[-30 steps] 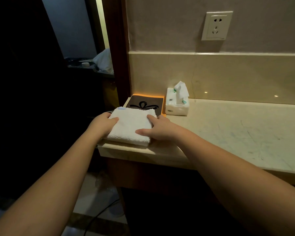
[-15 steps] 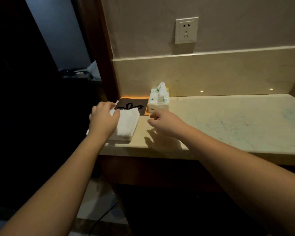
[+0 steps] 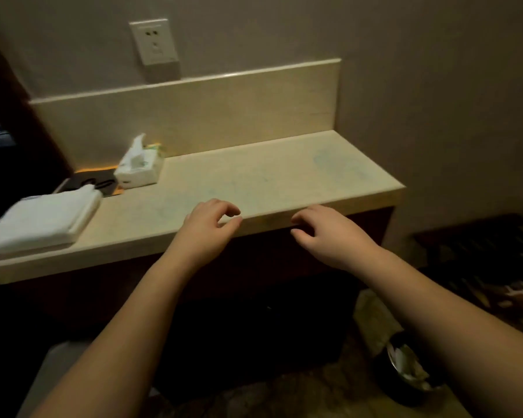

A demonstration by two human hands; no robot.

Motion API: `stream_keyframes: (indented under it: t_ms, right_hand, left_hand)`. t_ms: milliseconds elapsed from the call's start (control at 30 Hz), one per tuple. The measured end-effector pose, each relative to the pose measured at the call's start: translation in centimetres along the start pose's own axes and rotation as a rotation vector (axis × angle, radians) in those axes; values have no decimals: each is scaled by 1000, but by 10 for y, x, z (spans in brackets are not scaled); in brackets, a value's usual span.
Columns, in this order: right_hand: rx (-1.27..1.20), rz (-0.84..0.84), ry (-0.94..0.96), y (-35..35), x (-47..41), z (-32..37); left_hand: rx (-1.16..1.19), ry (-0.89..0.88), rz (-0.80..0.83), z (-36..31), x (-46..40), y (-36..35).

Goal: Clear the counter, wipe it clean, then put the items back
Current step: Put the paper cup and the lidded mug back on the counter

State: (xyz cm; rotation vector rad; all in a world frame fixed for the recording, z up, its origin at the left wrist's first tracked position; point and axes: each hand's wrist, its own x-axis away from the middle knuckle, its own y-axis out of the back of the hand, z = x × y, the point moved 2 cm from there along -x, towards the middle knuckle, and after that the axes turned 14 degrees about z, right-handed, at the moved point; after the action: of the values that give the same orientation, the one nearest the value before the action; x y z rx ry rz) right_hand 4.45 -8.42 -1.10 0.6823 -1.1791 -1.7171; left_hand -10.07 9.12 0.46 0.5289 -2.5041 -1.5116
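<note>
1. The left hand (image 3: 207, 227) and the right hand (image 3: 329, 233) hovered side by side at the near edge of the pale cream, faintly veined stone counter (image 3: 284, 176). Both held nothing, their fingers loosely curled with thumb and forefinger slightly apart.
2. The folded white terry towel (image 3: 43, 220) lay at the counter's far-left end, well apart from both hands and to the left of them. Its long axis ran from the near-left corner toward the far right, and its near-left end seemed to jut past the counter's edge.
3. Beyond the towel sat a flat dark card with an orange border (image 3: 95, 182), partly hidden under it. Just right of that stood a white soft-pack tissue box (image 3: 139, 167) with a tissue standing up from its top, against the cream backsplash (image 3: 194, 116).
4. The left hand was the nearer to all three items, so a reach leftward along the edge would likely fall to it.
5. The stone looked hard and smooth, with faint bluish marks across its middle. The towel looked soft, thick and easily crushed out of its fold. The tissue pack looked light and easy to dent.
6. Judging by the items grouped at one end, the task seemed near its finish or between steps; which, I could not tell.
</note>
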Motion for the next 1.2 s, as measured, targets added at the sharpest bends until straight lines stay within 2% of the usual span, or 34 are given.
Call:
stream_keyframes:
  t_ms: [133, 233, 333, 533, 667, 800, 967, 1200]
  right_hand:
    - [-25, 37, -152, -2, 76, -78]
    - [-57, 73, -274, -6, 129, -131]
    - [-96, 45, -406, -13, 177, -177]
    - [-175, -15, -651, -21, 264, -247]
    - [-336, -91, -800, -26, 313, -287]
    - [-494, -240, -969, -32, 353, -339]
    - [-527, -322, -1161, -20, 391, -421]
    - [-638, -426, -1416, 26, 430, -539]
  left_hand:
    - [34, -68, 73, -69, -12, -68]
    - [56, -93, 206, -120, -22, -117]
    - [78, -103, 320, -172, -31, -162]
    - [57, -249, 400, -258, -54, -236]
    - [93, -301, 480, -309, -73, -278]
    - [242, -296, 548, -355, -101, -324]
    - [380, -295, 685, -423, -161, -388]
    - [422, -293, 886, -540, -255, -449]
